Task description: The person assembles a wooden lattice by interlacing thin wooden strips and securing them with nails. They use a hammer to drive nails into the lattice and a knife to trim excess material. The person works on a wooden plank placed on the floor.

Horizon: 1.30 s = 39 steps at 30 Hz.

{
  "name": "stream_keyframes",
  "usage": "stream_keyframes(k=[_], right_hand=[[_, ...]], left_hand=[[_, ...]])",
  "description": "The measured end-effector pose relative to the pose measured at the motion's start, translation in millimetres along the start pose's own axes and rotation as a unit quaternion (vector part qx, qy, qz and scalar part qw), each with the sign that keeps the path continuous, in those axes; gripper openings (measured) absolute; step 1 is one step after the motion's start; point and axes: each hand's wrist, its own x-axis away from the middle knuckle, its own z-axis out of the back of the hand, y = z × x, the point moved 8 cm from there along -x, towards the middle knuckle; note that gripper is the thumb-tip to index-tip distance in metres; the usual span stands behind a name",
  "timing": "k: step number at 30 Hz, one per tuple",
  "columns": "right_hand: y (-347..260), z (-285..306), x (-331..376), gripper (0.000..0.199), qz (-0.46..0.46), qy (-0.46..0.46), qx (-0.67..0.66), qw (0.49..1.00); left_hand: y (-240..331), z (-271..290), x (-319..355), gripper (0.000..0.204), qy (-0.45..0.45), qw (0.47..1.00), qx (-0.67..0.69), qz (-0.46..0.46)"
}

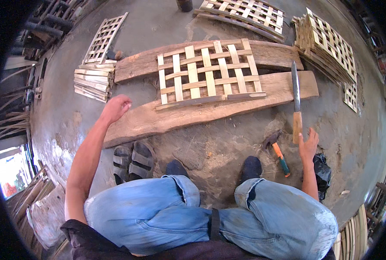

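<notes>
A woven lattice panel of pale split strips (209,71) lies across two thick wooden planks; the nearer plank (167,115) reaches toward my left side. My left hand (116,108) hovers by that plank's left end, its fingers curled in with nothing visible in them. On the right, a long knife (296,104) rests with its blade over the near plank and its wooden handle toward me. My right hand (308,145) is beside the handle, fingers spread, thumb close to its end; whether they touch is unclear. A hammer (279,154) with an orange and green handle lies near my right foot.
Stacks of lattice panels stand at the back (245,15) and right (331,43). At the left are a leaning panel (105,38) and a bundle of strips (94,80). Sandals (134,161) sit by my left foot; a black plastic bag (322,173) lies beyond my right forearm.
</notes>
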Motion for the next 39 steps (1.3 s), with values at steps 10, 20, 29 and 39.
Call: stream_keyframes(k=[10, 20, 29, 39], right_hand=[[-1, -30, -8, 0.058, -0.055, -0.131, -0.088, 0.986], [-10, -38, 5, 0.054, -0.055, -0.084, -0.177, 0.979], [-109, 14, 157, 0.058, 0.011, -0.151, -0.272, 0.95], [-123, 32, 156, 0.056, 0.018, -0.206, -0.203, 0.957]], left_hand=[[-11, -9, -19, 0.015, -0.009, 1.0, 0.01, -0.004], [-10, -17, -9, 0.017, 0.016, 0.999, 0.04, -0.011], [11, -58, -44, 0.051, 0.016, 0.927, 0.357, 0.113], [49, -80, -75, 0.06, -0.006, 0.871, 0.459, 0.171]])
